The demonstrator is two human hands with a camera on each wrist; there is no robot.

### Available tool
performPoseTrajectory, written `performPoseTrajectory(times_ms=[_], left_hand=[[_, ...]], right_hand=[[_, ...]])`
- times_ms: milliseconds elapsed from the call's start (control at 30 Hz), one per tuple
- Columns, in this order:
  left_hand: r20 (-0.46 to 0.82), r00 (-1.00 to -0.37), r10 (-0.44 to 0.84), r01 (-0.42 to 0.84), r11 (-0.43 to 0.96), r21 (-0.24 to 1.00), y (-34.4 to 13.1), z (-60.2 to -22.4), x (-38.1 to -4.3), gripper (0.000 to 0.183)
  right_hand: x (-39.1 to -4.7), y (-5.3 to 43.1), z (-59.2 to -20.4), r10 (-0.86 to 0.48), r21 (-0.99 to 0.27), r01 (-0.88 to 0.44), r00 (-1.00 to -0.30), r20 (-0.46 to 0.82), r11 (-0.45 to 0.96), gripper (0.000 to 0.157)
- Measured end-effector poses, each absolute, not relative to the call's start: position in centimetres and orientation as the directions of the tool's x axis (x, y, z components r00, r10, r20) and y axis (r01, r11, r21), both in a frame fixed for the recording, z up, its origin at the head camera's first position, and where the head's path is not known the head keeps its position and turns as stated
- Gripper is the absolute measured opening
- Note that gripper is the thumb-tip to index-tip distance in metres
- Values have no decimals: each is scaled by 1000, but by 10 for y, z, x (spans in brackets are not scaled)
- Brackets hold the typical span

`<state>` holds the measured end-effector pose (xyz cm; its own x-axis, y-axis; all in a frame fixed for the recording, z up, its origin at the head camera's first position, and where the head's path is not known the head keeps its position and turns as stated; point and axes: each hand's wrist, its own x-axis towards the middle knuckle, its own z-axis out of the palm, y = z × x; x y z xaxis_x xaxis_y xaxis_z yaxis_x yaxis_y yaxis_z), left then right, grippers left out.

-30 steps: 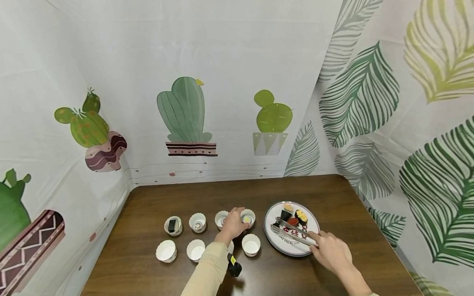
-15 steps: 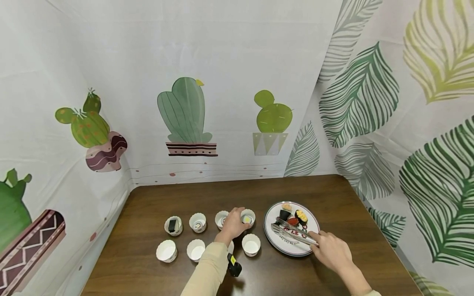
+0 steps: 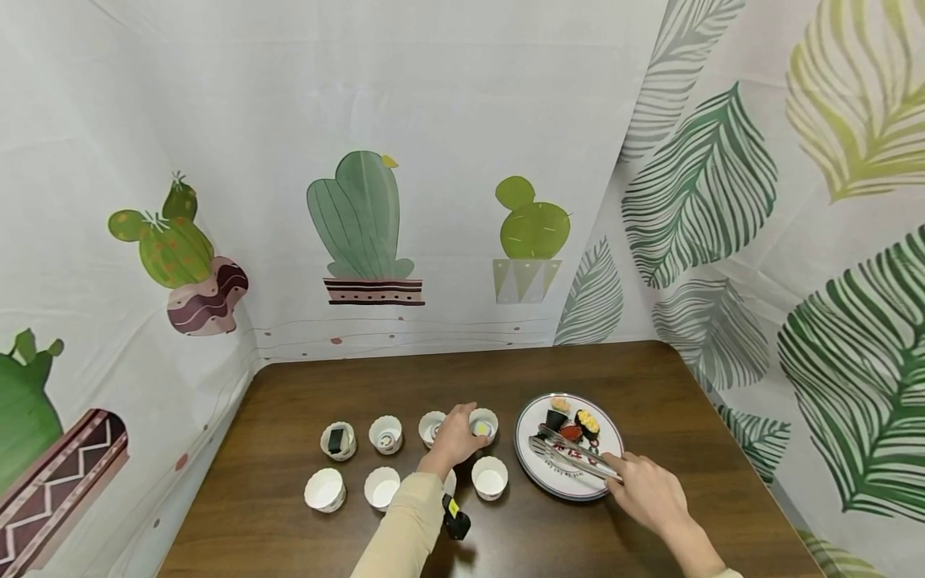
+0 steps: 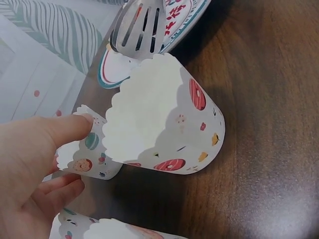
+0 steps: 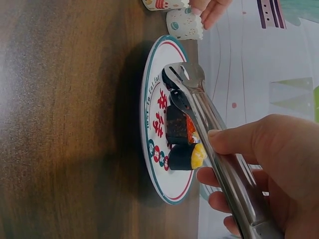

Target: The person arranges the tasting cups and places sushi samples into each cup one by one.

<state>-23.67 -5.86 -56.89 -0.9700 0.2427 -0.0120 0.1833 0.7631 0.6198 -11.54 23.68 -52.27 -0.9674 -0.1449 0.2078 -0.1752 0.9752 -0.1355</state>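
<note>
My left hand holds the side of a white patterned paper baking cup in the back row, thumb at its rim and fingers at the other side. My right hand grips metal tongs, thumb on one arm and fingers round the other. The slotted tong heads reach over the left part of a round white plate with red characters, close to a dark sushi piece. Beside the tongs on the plate are a yellow-topped sushi, a red-topped one and a pale-topped one.
Several more paper cups stand in two rows left of the plate; the back-left cup contains a dark-banded piece. A front-row cup stands nearest the plate. A black wrist device sits by the left sleeve. Printed cloth hangs behind the table.
The pale-topped and red-topped sushi have shifted very slightly beside the tongs. Both hands keep almost the same place, and the cups have not moved.
</note>
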Motion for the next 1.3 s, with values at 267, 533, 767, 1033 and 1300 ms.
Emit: performPoseTrajectory(times_ms=[267, 533, 767, 1033, 1300], left_hand=[[23, -961, 277, 228, 737, 636, -66, -557, -232, 67], [51, -962, 267, 237, 733, 638, -81, -545, -221, 67], [125, -957, 263, 283, 738, 613, -102, -539, -214, 68], [201, -953, 228, 304, 746, 593, -133, -531, -198, 67], [252, -957, 144, 270, 761, 590, -167, -528, -182, 67]], right_hand=[[-115, 238, -525, -133, -142, -161, -973, 187, 977, 33], [-113, 239, -527, -130, -152, -161, -972, 194, 975, 35], [-112, 239, -525, -140, -152, -173, -968, 207, 973, 35], [-112, 240, -526, -143, -163, -184, -961, 235, 969, 35], [-112, 241, -522, -145, -192, -195, -958, 247, 962, 37]])
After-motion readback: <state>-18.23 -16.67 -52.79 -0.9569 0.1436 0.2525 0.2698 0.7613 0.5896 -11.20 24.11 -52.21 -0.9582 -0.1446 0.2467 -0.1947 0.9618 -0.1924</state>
